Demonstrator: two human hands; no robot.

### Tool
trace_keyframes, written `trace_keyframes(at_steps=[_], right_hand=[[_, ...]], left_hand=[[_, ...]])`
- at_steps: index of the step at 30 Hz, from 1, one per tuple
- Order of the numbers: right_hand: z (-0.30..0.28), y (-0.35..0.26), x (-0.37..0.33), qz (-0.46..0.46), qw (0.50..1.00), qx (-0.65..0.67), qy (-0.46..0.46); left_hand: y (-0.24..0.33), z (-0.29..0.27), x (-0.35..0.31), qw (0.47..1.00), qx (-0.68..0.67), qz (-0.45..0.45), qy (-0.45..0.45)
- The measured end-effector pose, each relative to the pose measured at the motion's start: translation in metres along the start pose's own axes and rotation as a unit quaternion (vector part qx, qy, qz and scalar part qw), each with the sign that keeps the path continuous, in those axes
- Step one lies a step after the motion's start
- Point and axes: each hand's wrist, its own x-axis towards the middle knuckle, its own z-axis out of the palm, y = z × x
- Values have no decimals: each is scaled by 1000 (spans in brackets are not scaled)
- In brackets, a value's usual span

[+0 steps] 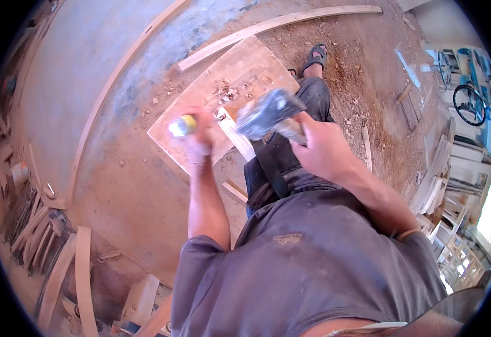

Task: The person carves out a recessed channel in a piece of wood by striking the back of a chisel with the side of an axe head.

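My left hand (201,126), blurred by motion, is closed on what looks like a chisel (182,126); only its rounded yellow-and-white handle end shows, and the blade is hidden. In my right hand (321,140) is a hammer (271,114), gripped by its short handle, its thick grey head smeared by motion. The hammer is over my lap, to the right of the left hand. Between them a pale wooden strip (236,133) with a notch near its far end lies on a square wooden board (181,104). Wood chips (227,92) are heaped beyond the notch.
Long wooden beams (279,21) lie past the board, and a curved-looking one (108,92) runs along the left. Stacked timber (37,236) is at the lower left. My sandalled foot (315,59) rests beside the board. Machinery with a black handwheel (470,105) stands at right.
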Motion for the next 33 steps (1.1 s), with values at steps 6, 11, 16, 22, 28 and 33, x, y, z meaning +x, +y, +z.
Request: trace_keyframes(at_steps=[6,11,16,22,28,33], right_hand=[[34,95,-55,204,976,62,46],[46,111,-68,230,969,87,11],[45,99,-54,242,966,83,-43],[39,90,-36,210,972,98,-36],[32,80,-31,192,974,116,-11],[37,87,-37,222,969,95,-46]], left_hand=[[28,4,4,993,-88,-82,-13],[22,3,19,983,-154,-102,-7],[15,0,16,982,-159,-107,1],[19,7,8,990,-105,-90,-4],[22,1,5,989,-127,-72,8],[22,11,3,996,-56,-65,-26]])
